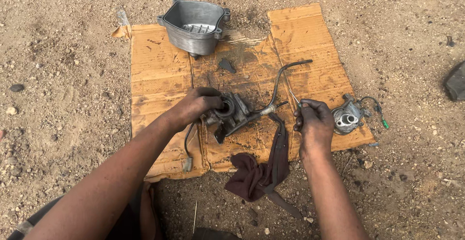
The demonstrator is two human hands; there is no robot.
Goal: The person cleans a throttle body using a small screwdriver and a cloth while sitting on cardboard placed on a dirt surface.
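My left hand (196,105) grips a greasy metal carburettor body (233,116) that rests on an oil-stained cardboard sheet (155,75). A black hose (279,78) curves up from the carburettor's right side, and a black wire with a small plug (187,162) hangs below it. My right hand (314,121) sits to the right of the carburettor, fingers closed on a thin metal pin (293,97) that points up and left.
A grey metal engine cover (193,26) stands at the cardboard's far edge. A small metal part with a green-tipped wire (348,116) lies at the right. A dark maroon rag (254,174) and a black strap (280,143) lie near me. Sandy, stony ground surrounds the cardboard.
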